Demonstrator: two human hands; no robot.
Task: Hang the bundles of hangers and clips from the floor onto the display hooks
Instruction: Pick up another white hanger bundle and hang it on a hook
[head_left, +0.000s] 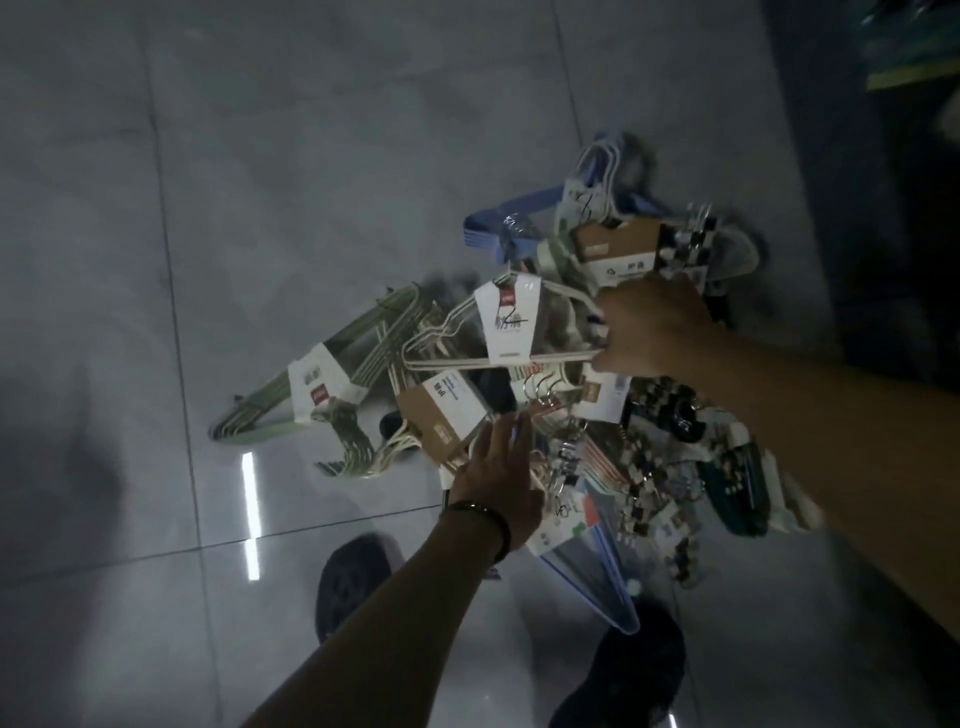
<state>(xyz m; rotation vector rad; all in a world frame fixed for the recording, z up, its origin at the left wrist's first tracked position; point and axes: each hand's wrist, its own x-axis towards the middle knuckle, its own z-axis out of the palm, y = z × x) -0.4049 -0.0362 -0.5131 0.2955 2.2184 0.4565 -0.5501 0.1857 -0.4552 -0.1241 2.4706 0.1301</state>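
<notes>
Pile: bundles of hangers and clips lay heaped together on the grey tiled floor (260, 182).
Right hand (657, 332): fingers were curled round one end of the white hanger bundle (511, 325), gripping its wire bars.
White hanger bundle: wrapped in a white paper label, it lay tilted above the rest of the heap.
Left hand (496, 475): fingers were straight and spread, holding nothing, with the tips at the edge of the brown-card bundle (441, 415); contact could not be told.
Green hanger bundle (322, 384): lay on the floor at the pile's left side.
Blue hangers (511, 221): lay at the far side of the pile.
Clips (649, 467): were tangled below the right forearm.
Bracelet (488, 517): a dark band sat on the left wrist.
Shoes (353, 582): dark, near the pile's close edge.
</notes>
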